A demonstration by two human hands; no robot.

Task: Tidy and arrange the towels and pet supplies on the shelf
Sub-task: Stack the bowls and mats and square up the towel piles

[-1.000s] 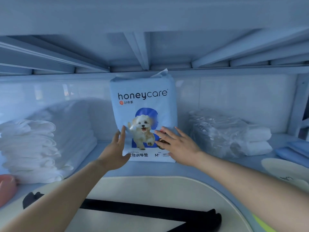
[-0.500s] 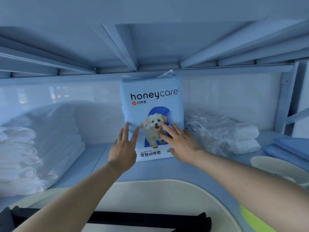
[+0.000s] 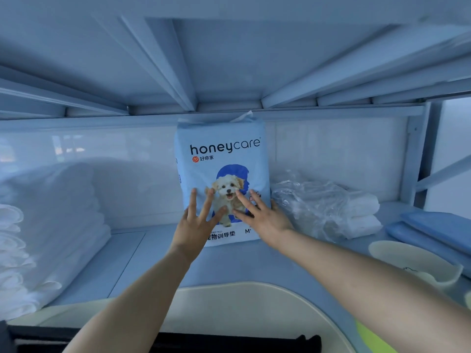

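Observation:
A light blue pack of pet training pads (image 3: 224,149), printed with a puppy, stands upright at the back of the shelf (image 3: 127,261) against the white wall. My left hand (image 3: 196,222) lies flat on its lower front with fingers spread. My right hand (image 3: 260,215) presses its lower right part, fingers straight. A stack of folded white towels (image 3: 46,225) fills the left side. To the right of the pack lie folded white towels in clear plastic wrap (image 3: 328,207), close to it.
A cream bowl (image 3: 413,263) sits at the right near the shelf front, with folded blue pads (image 3: 438,230) behind it. A cream curved board (image 3: 242,307) and a black object (image 3: 229,342) lie below the shelf edge. The upper shelf's beams hang low overhead.
The pack has shifted right and back, toward the wrapped towels. Both hands followed it, and my left hand now lies flat on its front.

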